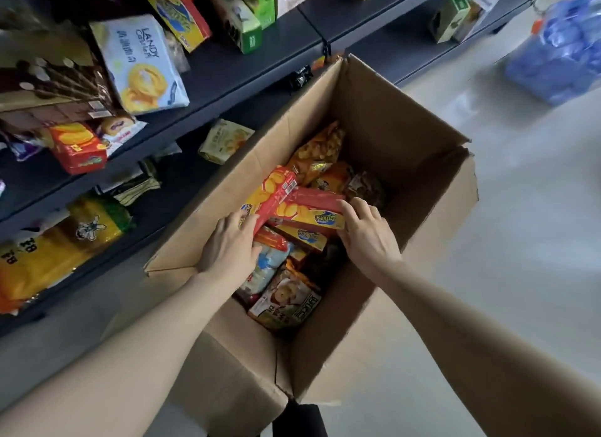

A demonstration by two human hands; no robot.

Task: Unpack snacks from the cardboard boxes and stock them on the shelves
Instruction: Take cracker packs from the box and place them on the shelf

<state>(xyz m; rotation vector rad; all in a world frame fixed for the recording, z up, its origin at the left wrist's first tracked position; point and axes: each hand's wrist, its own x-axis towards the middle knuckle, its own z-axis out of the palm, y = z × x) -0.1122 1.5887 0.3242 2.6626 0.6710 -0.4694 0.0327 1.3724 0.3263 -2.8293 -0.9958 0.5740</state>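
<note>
An open cardboard box point(406, 137) stands on the floor beside dark shelves point(227, 75), filled with several snack packs. My left hand point(229, 244) grips the near end of a red-and-yellow cracker box point(273, 189) that tilts up out of the pile. My right hand point(367, 231) holds a second red-and-yellow cracker box point(309, 207) lying across the first one's lower end. Below them lie another cracker box point(300, 236), a pale blue pack point(268, 264) and a bag with Korean lettering point(286, 303). An orange snack bag point(320, 150) leans at the far side.
The shelves at the left hold a white cookie bag point(140, 62), a matching red cracker box point(78, 147), green boxes point(250, 20) and yellow bags point(48, 254). A blue plastic-wrapped bundle point(559, 46) sits on the pale floor at the far right.
</note>
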